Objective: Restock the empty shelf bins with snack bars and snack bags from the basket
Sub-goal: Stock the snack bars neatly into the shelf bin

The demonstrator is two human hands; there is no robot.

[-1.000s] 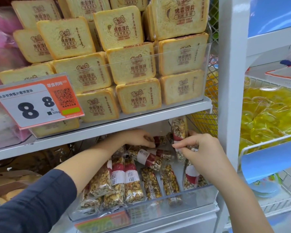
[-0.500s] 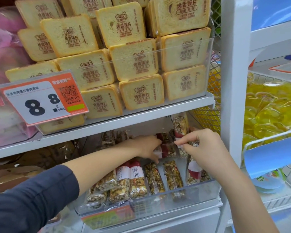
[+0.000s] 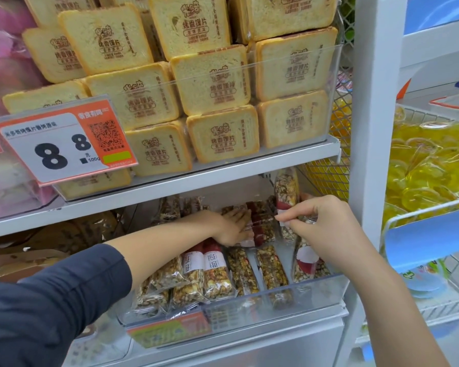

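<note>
A clear shelf bin (image 3: pixel 297 295) on the lower shelf holds several nut-and-grain snack bars (image 3: pixel 217 274) in clear wrappers with red and white labels. My left hand (image 3: pixel 233 229) reaches deep into the bin, its straight fingers pressing flat on bars (image 3: pixel 263 223) lying crosswise at the back. My right hand (image 3: pixel 318 223) pinches the label edge of an upright bar (image 3: pixel 286 189) that leans against the bin's right wall. More bars stand below that hand at the right front (image 3: pixel 305 263). No basket is in view.
The shelf above (image 3: pixel 223 173) carries a clear bin stacked with toast-slice packs (image 3: pixel 212 78) and an orange price tag (image 3: pixel 61 144). A white upright post (image 3: pixel 374 128) stands just right of my right hand. Wire baskets of yellow packets (image 3: pixel 429 165) are further right.
My left hand has slid further back and right over the crosswise bars. My right hand keeps its pinch on the upright bar, almost still. The view has shifted slightly.
</note>
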